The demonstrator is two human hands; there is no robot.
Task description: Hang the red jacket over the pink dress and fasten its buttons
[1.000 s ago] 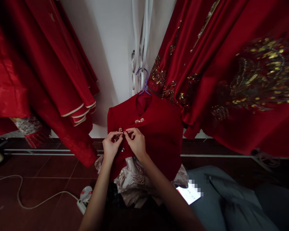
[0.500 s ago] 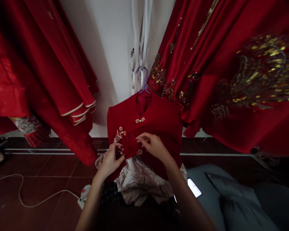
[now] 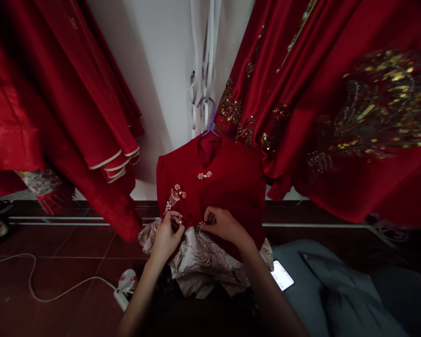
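Note:
A red jacket (image 3: 231, 187) with gold-and-pearl trim hangs in front of me on a purple hanger (image 3: 211, 119). My left hand (image 3: 169, 234) is closed at its lower front, thumb and index finger pinching a pearl ornament near the hem. Opposite it, my right hand (image 3: 224, 225) pinches a pearl clasp (image 3: 200, 223) at the hem, its fingers curled. Above my left hand sits a dangling beaded brooch (image 3: 174, 196). One more pearl clasp (image 3: 205, 175) lies below the collar. Pale shiny brocade fabric (image 3: 196, 257) bunches out under the jacket.
Red garments (image 3: 101, 107) hang at the left, and sequined red garments (image 3: 337, 131) at the right. Behind the hanger runs a white metal stand (image 3: 206, 56). A lit phone (image 3: 282, 276) rests on grey-blue fabric (image 3: 308, 290). A power strip (image 3: 121, 298) with its white cord lies on the tiled floor.
My right hand has moved down and slightly left, from above the lower clasp to pinching it. My left hand has shifted slightly right, its fingertips closer together at the ornament.

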